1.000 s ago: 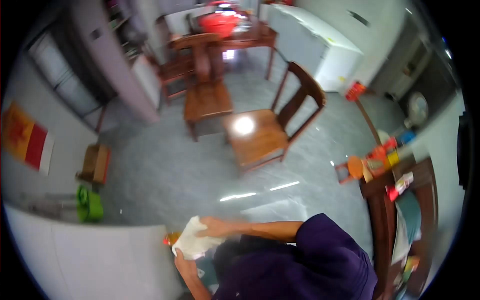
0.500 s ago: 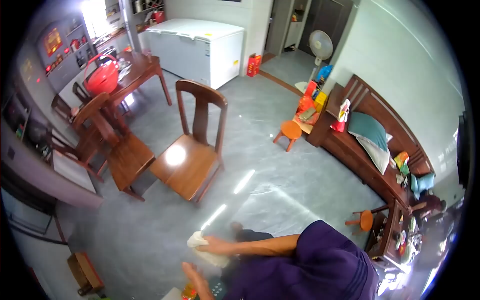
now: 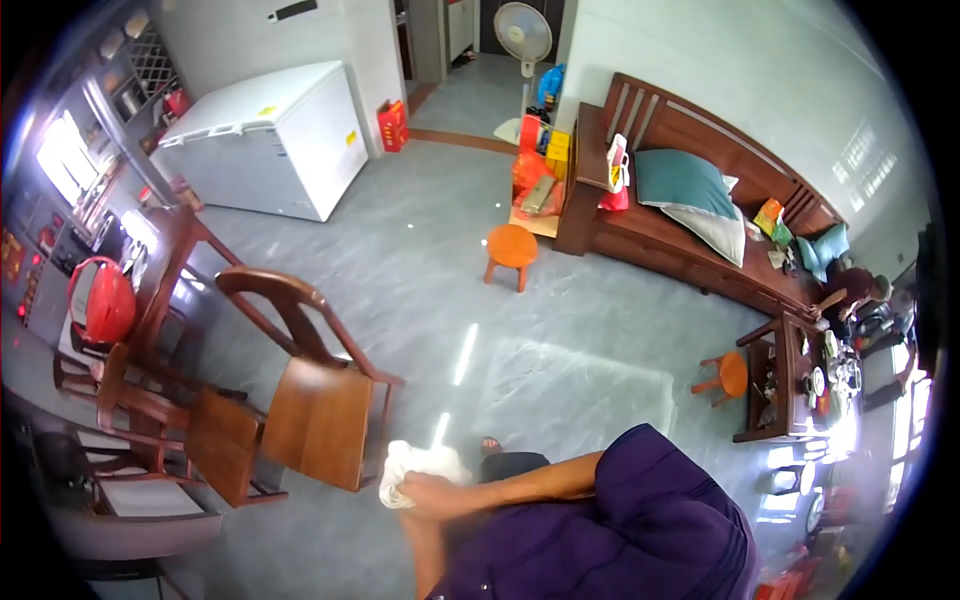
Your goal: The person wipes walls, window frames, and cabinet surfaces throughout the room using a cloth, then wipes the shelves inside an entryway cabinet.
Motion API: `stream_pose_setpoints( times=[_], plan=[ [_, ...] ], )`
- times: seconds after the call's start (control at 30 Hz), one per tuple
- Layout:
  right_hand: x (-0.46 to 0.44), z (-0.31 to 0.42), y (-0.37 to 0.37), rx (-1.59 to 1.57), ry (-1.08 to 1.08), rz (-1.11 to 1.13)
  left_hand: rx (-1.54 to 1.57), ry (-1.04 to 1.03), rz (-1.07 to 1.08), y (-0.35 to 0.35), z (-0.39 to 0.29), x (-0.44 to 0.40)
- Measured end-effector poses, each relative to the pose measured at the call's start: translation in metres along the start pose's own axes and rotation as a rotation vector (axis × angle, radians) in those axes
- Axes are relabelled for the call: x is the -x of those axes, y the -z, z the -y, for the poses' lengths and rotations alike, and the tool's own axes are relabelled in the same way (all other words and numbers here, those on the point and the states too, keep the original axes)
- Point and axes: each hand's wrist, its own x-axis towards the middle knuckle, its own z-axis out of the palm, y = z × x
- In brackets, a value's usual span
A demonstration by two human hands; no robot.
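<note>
A crumpled white cloth [image 3: 425,462] is bunched up in my right hand [image 3: 432,496], whose fingers are closed on it. The cloth bulges out above and to the left of that hand. My left hand [image 3: 418,522] comes up from below and meets the right hand at the cloth's lower edge. Its fingers are hidden behind the right hand, so their grip cannot be made out. The nearest furniture is a wooden chair [image 3: 318,420], to the left of my hands. Below them shows a sandaled foot [image 3: 490,445] on the grey floor.
A second chair [image 3: 225,440] and a table with a red basket [image 3: 105,300] stand left. Further back are a white chest freezer [image 3: 260,140], an orange stool [image 3: 512,247], a fan [image 3: 523,32] and a wooden bench [image 3: 660,240]. Another person [image 3: 855,290] is at the far right.
My left hand has risen from lower down to meet the right hand at the cloth. The view has swung right; a bottle with yellow contents near the left hand has left view.
</note>
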Motion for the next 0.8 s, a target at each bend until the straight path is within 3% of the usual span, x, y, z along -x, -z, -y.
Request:
stream_pose_setpoints(
  times=[0.27,0.37,0.47,0.57,0.67,0.8],
  plan=[
    [-0.029,0.003,0.116,0.411,-0.093,-0.157,-0.201,0.039,0.257,-0.14,-0.038,-0.111],
    [-0.051,-0.015,0.151,0.453,-0.037,-0.339,-0.199,0.083,0.362,-0.192,-0.053,-0.163],
    [-0.076,-0.026,0.197,0.443,-0.055,-0.315,-0.199,0.129,0.448,-0.238,-0.064,-0.211],
    [-0.099,-0.039,0.252,0.233,-0.041,-0.253,-0.235,0.163,0.525,-0.28,-0.08,-0.255],
    [-0.126,-0.06,0.312,0.146,-0.012,-0.638,-0.299,0.208,0.572,-0.317,-0.1,-0.299],
    [-0.174,-0.108,0.403,0.408,-0.138,-0.968,-0.421,0.292,0.615,-0.362,-0.113,-0.365]
  ],
)
